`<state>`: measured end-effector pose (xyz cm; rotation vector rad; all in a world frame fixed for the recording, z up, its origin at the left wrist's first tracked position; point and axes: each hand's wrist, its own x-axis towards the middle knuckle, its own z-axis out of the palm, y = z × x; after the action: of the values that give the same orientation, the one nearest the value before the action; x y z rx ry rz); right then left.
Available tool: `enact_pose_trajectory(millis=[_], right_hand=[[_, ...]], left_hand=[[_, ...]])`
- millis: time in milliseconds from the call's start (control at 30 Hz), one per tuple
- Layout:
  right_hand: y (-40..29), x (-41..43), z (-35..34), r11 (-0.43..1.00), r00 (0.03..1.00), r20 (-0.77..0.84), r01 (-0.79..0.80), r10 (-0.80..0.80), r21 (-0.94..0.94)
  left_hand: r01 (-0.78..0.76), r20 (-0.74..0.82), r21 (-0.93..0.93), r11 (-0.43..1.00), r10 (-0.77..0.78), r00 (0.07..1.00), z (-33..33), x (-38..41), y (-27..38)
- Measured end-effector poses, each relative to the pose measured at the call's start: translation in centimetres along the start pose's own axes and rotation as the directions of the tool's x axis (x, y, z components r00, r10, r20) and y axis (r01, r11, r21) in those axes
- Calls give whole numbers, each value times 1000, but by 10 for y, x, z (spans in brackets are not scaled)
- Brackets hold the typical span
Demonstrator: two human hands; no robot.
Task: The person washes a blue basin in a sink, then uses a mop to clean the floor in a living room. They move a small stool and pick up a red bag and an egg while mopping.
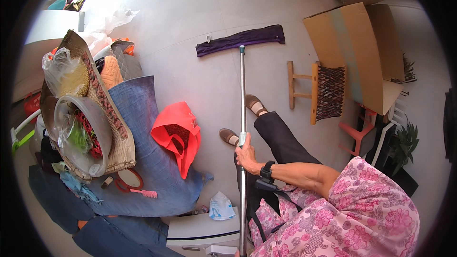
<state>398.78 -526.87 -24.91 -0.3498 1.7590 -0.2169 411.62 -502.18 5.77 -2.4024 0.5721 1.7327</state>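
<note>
My right hand [247,157], with a black band on its wrist, grips the metal pole of a flat mop [243,96] just below its pale collar. Only a sliver of my left hand [237,253] shows at the bottom edge, against the lower part of the pole; most of it is out of view. At the far end of the pole, the dark purple mop pad [241,40] lies flat on the grey floor [185,18]. A small pale tag sticks up from the pad's edge. The pole passes close beside my two brown shoes.
Left, a denim-covered seat [134,103] bears a woven basket [123,150], a plastic tub [105,128], a red bag [178,132] and a hand mirror [129,178]. Right are a wooden folding stool [314,92], a cardboard box [348,53] and a potted plant [405,142]. A white cabinet [203,226] stands below.
</note>
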Motion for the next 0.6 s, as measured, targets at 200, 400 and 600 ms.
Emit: enact_pose_trajectory(millis=[200,400,600], right_hand=[[-110,100,-46,976,977,36,205,-208,76],[-241,207,-90,921,926,31,369,-375,122],[-158,168,-67,943,943,17,331,-331,-14]], left_hand=[[-256,-71,-25,966,254,965,36,42,105],[-382,-97,14,924,382,919,54,106,234],[-400,-169,8,916,396,903,82,89,144]])
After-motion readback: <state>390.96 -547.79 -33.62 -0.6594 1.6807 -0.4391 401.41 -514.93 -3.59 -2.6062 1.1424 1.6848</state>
